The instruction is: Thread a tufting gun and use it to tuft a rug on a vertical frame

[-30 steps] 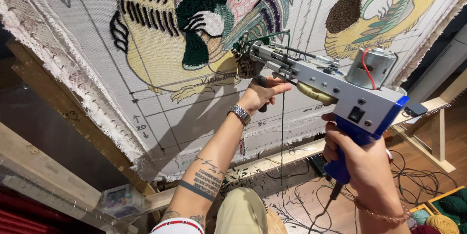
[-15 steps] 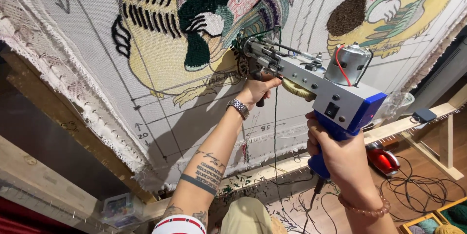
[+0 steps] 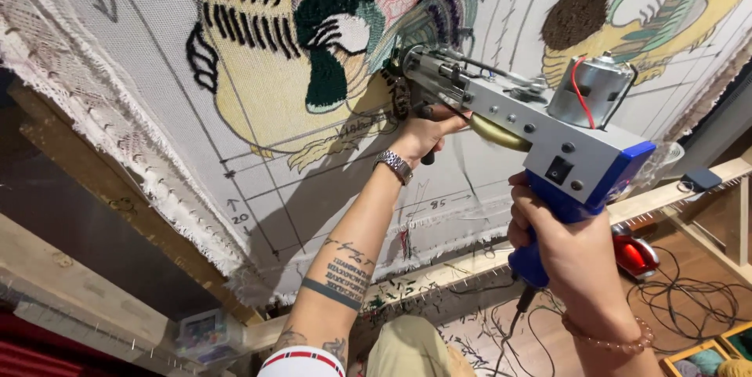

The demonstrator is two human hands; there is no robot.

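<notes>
Far left of frame: frayed white edge of the stretched grey-white tufting cloth, running along a slanted bare wooden frame beam. Cloth fills the upper frame, marked with ruled pen lines and partly tufted in yellow, green, black and red yarn.

Centre: left hand, arm raised, metal wristwatch on the wrist, closed around the black front grip under the nose of the grey metal tufting gun with blue plastic handle. Gun nose is against the cloth at centre top, just right of the green tufted patch; whether the needle is actually through the cloth I can't tell.

Right of centre: silver cylindrical motor sits on top of the gun body, red wire over it. Right hand wrapped tight around the blue handle, bead bracelet on the wrist, black cord hanging from the handle base.

Lower right: red object on the wooden floor, loose black cables beside it.
</notes>
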